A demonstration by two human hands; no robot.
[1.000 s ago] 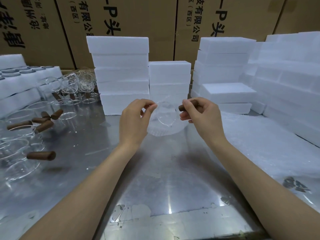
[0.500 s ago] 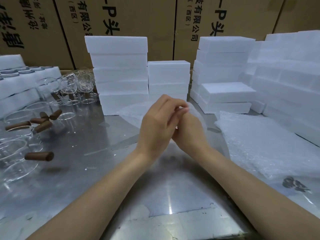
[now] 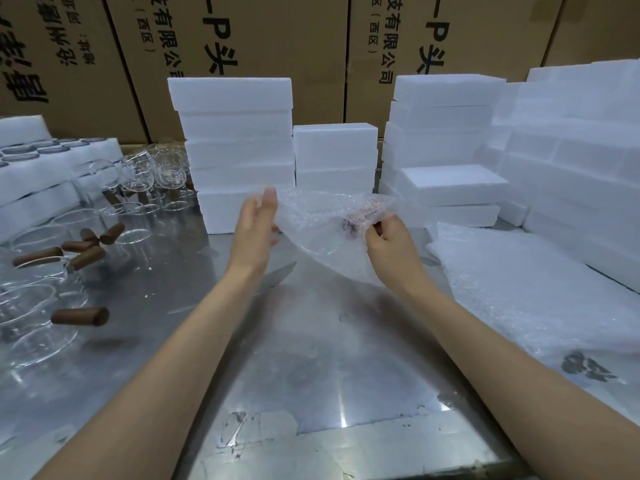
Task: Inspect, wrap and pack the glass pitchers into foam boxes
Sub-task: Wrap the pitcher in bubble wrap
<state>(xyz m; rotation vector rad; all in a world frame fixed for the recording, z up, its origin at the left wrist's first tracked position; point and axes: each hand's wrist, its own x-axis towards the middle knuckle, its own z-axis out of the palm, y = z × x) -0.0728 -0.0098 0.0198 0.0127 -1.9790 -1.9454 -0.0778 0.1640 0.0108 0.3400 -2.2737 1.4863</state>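
A glass pitcher (image 3: 320, 237) with a brown handle is held above the steel table (image 3: 311, 358), covered by a sheet of bubble wrap (image 3: 311, 216). My right hand (image 3: 391, 244) grips the handle end through the wrap, fingers curled. My left hand (image 3: 254, 230) lies flat against the wrap's left side, fingers straight. The pitcher shows only dimly through the wrap. White foam boxes (image 3: 235, 147) stand stacked just behind.
Several bare glass pitchers with brown handles (image 3: 79, 317) crowd the table's left side. More bubble wrap sheets (image 3: 540, 299) lie at right. Foam box stacks (image 3: 446, 133) fill the back and right, foam trays (image 3: 34, 174) the far left. Cardboard cartons form the back wall.
The pitcher was bare between both hands a second ago. Bubble wrap has since been drawn over it, the hands crossed at the middle, then parted to the wrap's left and right sides.
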